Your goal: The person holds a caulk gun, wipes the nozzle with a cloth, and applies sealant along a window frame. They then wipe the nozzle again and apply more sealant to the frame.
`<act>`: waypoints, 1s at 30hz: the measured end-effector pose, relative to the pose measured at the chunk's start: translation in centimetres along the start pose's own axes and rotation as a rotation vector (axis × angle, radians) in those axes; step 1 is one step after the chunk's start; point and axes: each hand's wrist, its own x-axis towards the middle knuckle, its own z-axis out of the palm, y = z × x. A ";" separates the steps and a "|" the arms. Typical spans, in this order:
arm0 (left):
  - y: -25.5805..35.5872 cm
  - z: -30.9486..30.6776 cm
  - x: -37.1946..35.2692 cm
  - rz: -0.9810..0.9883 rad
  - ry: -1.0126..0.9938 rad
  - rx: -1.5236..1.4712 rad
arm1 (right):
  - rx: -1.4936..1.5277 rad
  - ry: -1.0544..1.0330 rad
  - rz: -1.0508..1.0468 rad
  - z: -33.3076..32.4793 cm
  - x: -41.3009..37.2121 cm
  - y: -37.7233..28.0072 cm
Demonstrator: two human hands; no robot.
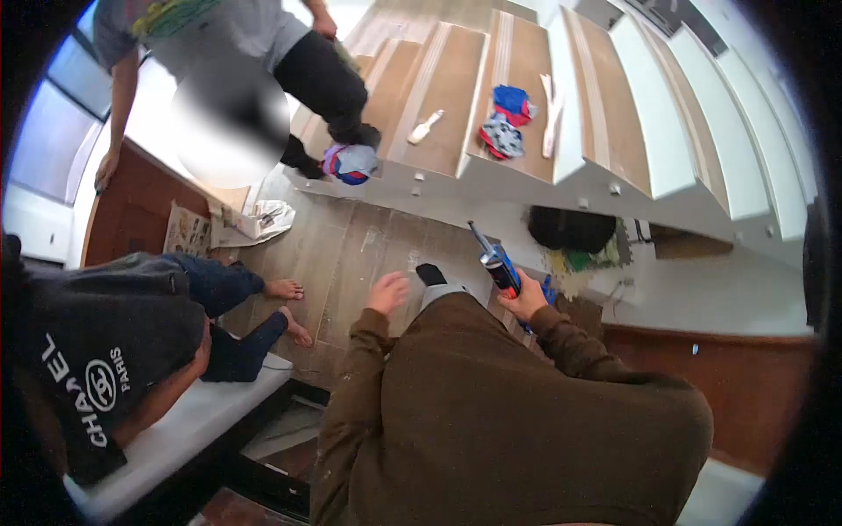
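Note:
My right hand [526, 298] is wrapped round a caulking gun [500, 268] fitted with a dark blue and orange tube. The long nozzle points up and away toward the stairs, and blue parts of the gun show below and beside my fingers. Off to the left, my left hand [388, 292] is held out above the wooden floor [351, 245]. Its fingers are slightly blurred and look loosely apart, with nothing visible in them. Brown sleeves cover both my arms.
Stairs [438, 96] with covered treads rise ahead, bearing a brush [426, 127] and bunched cloths [503, 138]. One person [114, 351] sits at left; another [324, 79] is by the stairs. Newspaper [189, 230] lies beyond. A dark round object [572, 230] sits under the stairs.

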 end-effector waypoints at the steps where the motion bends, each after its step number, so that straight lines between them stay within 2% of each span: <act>1: -0.2 1.5 1.4 0.023 -0.101 0.061 | -0.024 -0.033 0.027 -0.4 0.7 -0.1; 2: 3.0 3.5 -0.4 0.020 -0.226 0.197 | 0.060 -0.020 -0.003 0.4 1.4 0.6; 3: 3.6 3.9 -0.3 0.035 -0.337 0.253 | 0.149 -0.057 -0.058 1.5 2.8 2.1; 4: 2.0 4.8 1.6 0.074 -0.377 0.267 | -0.008 -0.044 -0.139 2.6 4.8 4.5; 5: 5.0 6.5 -0.2 0.090 -0.359 0.378 | 0.021 -0.139 -0.097 1.0 6.1 -0.9; 6: 6.0 6.8 0.2 0.135 -0.386 0.491 | 0.132 -0.137 -0.157 1.6 8.0 -1.1; 7: 8.2 7.6 -1.0 0.205 -0.293 0.594 | 0.123 -0.208 -0.131 2.5 10.7 -1.3; 8: 7.9 7.8 0.3 0.218 -0.204 0.604 | 0.000 -0.186 -0.339 3.5 13.3 -1.3; 9: 7.7 7.9 1.7 0.229 -0.115 0.612 | 0.054 -0.314 -0.311 4.2 16.2 -1.3; 10: 7.6 7.8 2.6 0.288 -0.045 0.489 | 0.025 -0.265 -0.518 5.4 18.4 -1.3; 12: 7.0 7.8 3.5 0.405 0.228 0.401 | 0.105 -0.493 -0.624 8.6 24.3 -1.5; 14: 7.9 6.5 2.2 0.514 0.471 0.356 | 0.100 -0.637 -0.784 13.2 27.6 -3.7; 15: 8.2 5.9 0.3 0.500 0.667 0.324 | 0.099 -0.700 -0.856 15.0 28.5 -5.5; 18: 9.0 6.6 -5.6 0.748 0.847 -0.094 | 0.671 -1.255 -0.064 20.0 26.6 -11.0; 19: 7.8 6.8 -5.5 0.700 1.052 -0.110 | 0.780 -1.367 0.243 21.2 25.2 -12.7; 21: 6.0 7.8 -6.7 0.704 1.238 -0.250 | 0.204 -1.416 -0.673 24.0 24.5 -13.1; 23: 4.8 8.6 -8.7 0.713 1.466 -0.307 | 0.002 -1.504 -0.971 26.7 22.3 -13.7; 24: 3.7 9.0 -9.3 0.687 1.567 -0.350 | 0.050 -1.653 -0.792 27.8 20.5 -14.0; 26: 0.9 9.8 -9.5 0.640 1.743 -0.432 | -0.118 -1.719 -1.027 28.8 17.6 -15.0; 27: 0.2 10.1 -10.4 0.659 1.729 -0.563 | -0.328 -1.592 -1.429 27.7 16.3 -16.8; 28: -1.7 9.8 -10.0 0.627 1.806 -0.568 | -0.539 -1.389 -1.818 26.2 14.6 -18.7; 29: -4.1 8.9 -9.4 0.595 1.883 -0.557 | -0.562 -1.652 -1.742 25.2 12.8 -21.4; 30: -5.3 8.4 -9.8 0.564 1.958 -0.543 | -0.595 -1.733 -1.535 26.1 12.9 -21.3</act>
